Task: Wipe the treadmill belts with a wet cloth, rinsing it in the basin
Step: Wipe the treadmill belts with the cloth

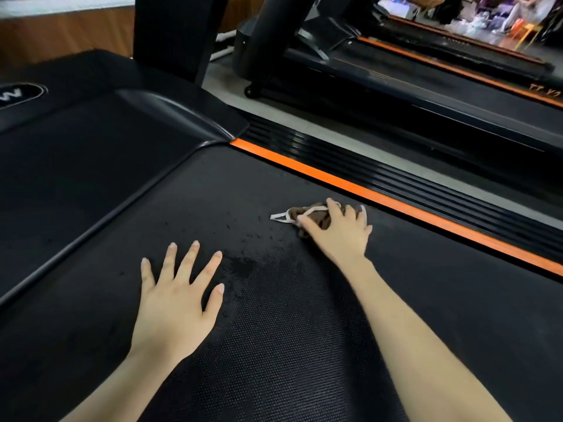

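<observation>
A black textured treadmill belt [274, 345] fills the lower view. My right hand [338, 233] presses a bunched brown cloth with a white trim [307, 213] onto the belt near its orange side stripe [365, 193]. Flat on the belt, to the left and closer to me, lies my left hand [176, 300] with fingers spread and nothing in it. Dark wet marks and drops [243, 263] show on the belt between the two hands. No basin is in view.
The treadmill's black motor cover [91, 141] and an upright post [179, 32] rise at the upper left. A ribbed black side rail [426, 190] runs beyond the stripe. A second treadmill [426, 86] stands across a strip of grey floor [304, 123].
</observation>
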